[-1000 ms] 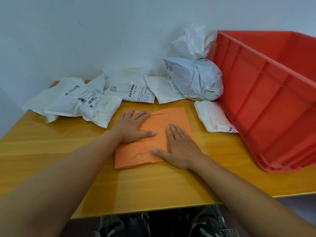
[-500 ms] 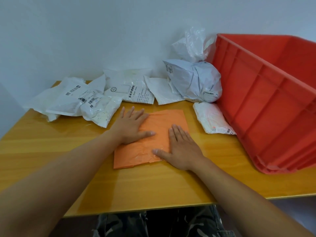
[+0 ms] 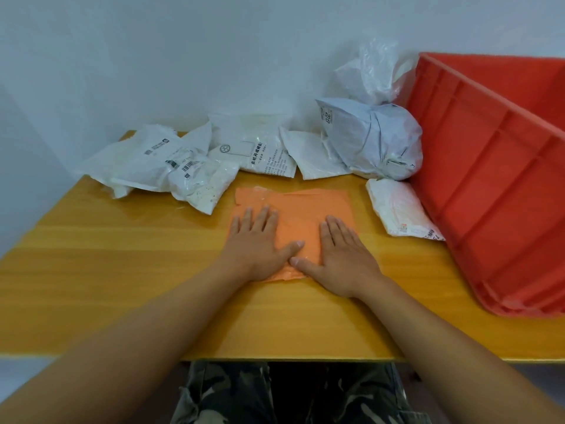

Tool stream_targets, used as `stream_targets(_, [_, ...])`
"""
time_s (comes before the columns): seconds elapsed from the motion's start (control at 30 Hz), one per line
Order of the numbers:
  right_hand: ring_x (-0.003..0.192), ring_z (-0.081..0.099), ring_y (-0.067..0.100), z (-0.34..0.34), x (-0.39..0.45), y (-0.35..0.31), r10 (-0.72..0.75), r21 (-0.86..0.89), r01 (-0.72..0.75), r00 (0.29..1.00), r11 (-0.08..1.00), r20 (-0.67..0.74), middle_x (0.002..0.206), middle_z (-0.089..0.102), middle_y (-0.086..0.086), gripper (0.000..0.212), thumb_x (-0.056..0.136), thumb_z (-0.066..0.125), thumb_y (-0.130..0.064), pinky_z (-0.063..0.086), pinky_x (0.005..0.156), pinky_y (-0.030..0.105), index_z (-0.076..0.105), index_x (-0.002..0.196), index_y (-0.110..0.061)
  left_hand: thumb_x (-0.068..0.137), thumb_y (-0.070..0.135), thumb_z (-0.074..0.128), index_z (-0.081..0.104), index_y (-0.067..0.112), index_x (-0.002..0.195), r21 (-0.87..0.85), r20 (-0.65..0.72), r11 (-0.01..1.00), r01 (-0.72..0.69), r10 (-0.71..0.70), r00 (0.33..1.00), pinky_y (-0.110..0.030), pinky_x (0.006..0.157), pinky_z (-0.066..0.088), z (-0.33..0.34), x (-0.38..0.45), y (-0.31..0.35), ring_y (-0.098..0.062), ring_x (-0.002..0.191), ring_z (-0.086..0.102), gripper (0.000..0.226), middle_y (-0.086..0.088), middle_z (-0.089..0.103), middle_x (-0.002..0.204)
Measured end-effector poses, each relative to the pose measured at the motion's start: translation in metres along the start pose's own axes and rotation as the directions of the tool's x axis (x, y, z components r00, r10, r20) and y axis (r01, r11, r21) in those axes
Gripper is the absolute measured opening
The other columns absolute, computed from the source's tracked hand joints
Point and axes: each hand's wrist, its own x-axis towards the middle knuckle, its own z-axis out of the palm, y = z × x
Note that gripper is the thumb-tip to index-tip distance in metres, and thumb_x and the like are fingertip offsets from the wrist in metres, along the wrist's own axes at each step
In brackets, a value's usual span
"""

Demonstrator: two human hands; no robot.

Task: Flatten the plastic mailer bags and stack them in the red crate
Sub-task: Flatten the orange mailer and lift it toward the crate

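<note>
On the yellow bench, you press both hands flat, fingers straight, on an orange mailer bag: left hand on its left half, right hand on its right. It lies nearly smooth. White mailer bags, a bulging grey mailer bag and a small white mailer bag wait unflattened near the red crate, whose inside is mostly hidden.

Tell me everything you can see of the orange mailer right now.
The orange mailer is a thin, roughly square plastic bag, glossy and faintly wrinkled, lying flat on the wooden table in front of the white bags. The left hand and right hand press on its near half, fingers straight; its near edge is hidden.
</note>
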Motion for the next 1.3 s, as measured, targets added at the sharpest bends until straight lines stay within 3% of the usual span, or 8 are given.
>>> stream_targets(0.57, [0.151,-0.019,0.015,0.000,-0.001,0.000,0.000,-0.015,-0.001,1.000,1.000,-0.011,0.165,-0.019,0.003,0.117,0.074,0.010,-0.092,-0.008,0.123,0.036,-0.012,0.158,-0.013,0.085,0.083,0.016,-0.012,0.022,0.157,-0.012,0.047,0.999,0.037,-0.037,0.998,-0.041,0.120,-0.013,-0.002,-0.019,-0.015,-0.026,0.148,-0.025,0.099,-0.006,-0.021,0.163])
stream_targets(0.83, [0.150,-0.020,0.015,-0.001,-0.001,-0.001,-0.002,-0.002,0.002,1.000,1.000,0.019,0.164,-0.020,0.003,0.120,0.070,0.007,-0.093,-0.008,0.123,0.036,-0.013,0.157,-0.013,0.082,0.086,0.015,-0.013,0.023,0.157,-0.001,0.059,0.999,0.045,-0.045,0.997,-0.040,0.120,-0.010,-0.003,-0.020,-0.016,-0.025,0.149,-0.021,0.101,-0.007,-0.020,0.163])
stream_targets(0.97, [0.153,-0.013,0.019,-0.016,0.001,0.001,-0.015,0.015,0.014,0.996,1.000,0.088,0.166,-0.014,0.005,0.116,0.077,0.019,-0.091,-0.002,0.124,0.039,-0.007,0.158,-0.012,0.083,0.086,0.020,-0.008,0.024,0.158,-0.030,0.064,0.999,0.036,-0.034,0.997,-0.042,0.122,-0.008,-0.009,-0.018,-0.018,-0.025,0.150,-0.018,0.101,-0.006,-0.016,0.164])
stream_targets(1.07, [0.153,-0.006,0.020,-0.030,0.013,0.000,-0.067,0.017,0.066,0.997,0.998,0.025,0.167,-0.003,0.004,0.110,0.080,0.024,-0.088,0.003,0.124,0.040,0.002,0.159,-0.014,0.087,0.080,0.027,-0.003,0.021,0.158,-0.018,-0.023,0.998,-0.052,0.052,0.998,-0.041,0.122,-0.006,-0.021,-0.005,-0.018,-0.023,0.151,-0.016,0.097,-0.002,-0.011,0.165])
stream_targets(1.13, [0.153,-0.011,0.017,-0.034,0.024,-0.005,-0.174,0.010,0.174,0.984,0.985,0.039,0.167,-0.008,0.002,0.109,0.082,0.029,-0.086,0.000,0.124,0.039,-0.002,0.159,-0.016,0.090,0.075,0.030,0.001,0.021,0.158,-0.019,-0.059,0.985,-0.169,0.168,0.984,-0.038,0.121,-0.006,-0.028,0.006,-0.018,-0.018,0.151,-0.016,0.091,0.001,-0.009,0.166])
stream_targets(1.3, [0.151,-0.018,0.013,-0.031,0.052,-0.009,-0.296,-0.051,0.302,0.950,0.952,0.105,0.165,-0.018,0.001,0.116,0.080,0.035,-0.087,-0.004,0.124,0.039,-0.011,0.158,-0.015,0.094,0.071,0.025,0.000,0.022,0.158,0.016,0.041,0.956,-0.293,0.292,0.955,-0.039,0.124,-0.002,-0.023,0.029,-0.018,-0.014,0.151,-0.014,0.085,0.002,-0.006,0.166])
